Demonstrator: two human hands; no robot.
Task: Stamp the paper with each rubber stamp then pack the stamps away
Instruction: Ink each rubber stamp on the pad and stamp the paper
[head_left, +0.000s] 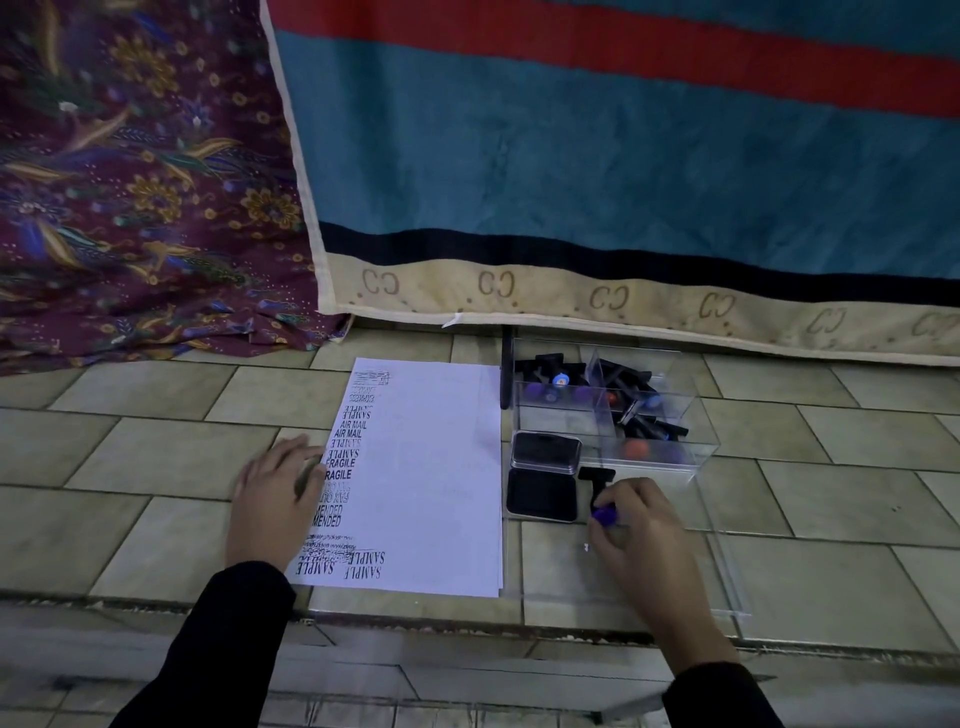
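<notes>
On a tiled floor (156, 467) below a hanging striped blanket (571, 156), the left hand (278, 493) lies flat, fingers straight and close together, on the left edge of the stamped paper (431, 467). The right hand (636, 525) pinches the purple knob of a rubber stamp (597, 486) just right of the open ink pad (543, 493). The stamp's long axis points away, black base toward the clear box (696, 441). Floor runs on to the box's right.
</notes>
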